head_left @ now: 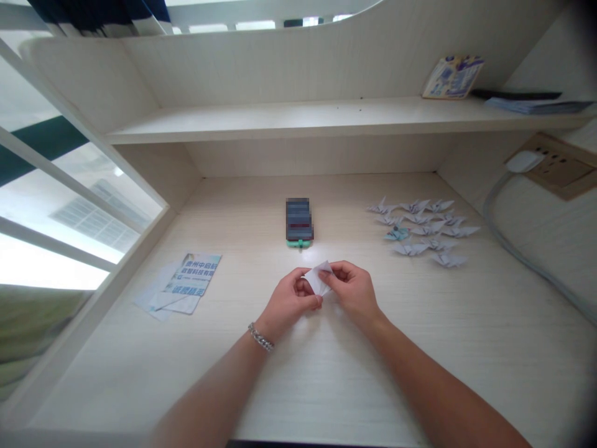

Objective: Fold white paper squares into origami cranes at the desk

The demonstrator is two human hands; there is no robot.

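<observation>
A small folded piece of white paper (319, 277) is held between both hands just above the pale wooden desk (298, 373), at its middle. My left hand (288, 302), with a silver bracelet on the wrist, pinches the paper's left lower edge. The fingers of my right hand (355, 292) are closed on its right side. Several finished paper cranes (425, 231) lie in rows on the desk to the right, beyond my right hand.
A phone on a green stand (299, 222) sits just behind the hands. Printed leaflets (183, 283) lie on the left. A shelf (326, 115) above carries a booklet (452, 76). On the right wall a plug and grey cable (522, 249) run from a socket.
</observation>
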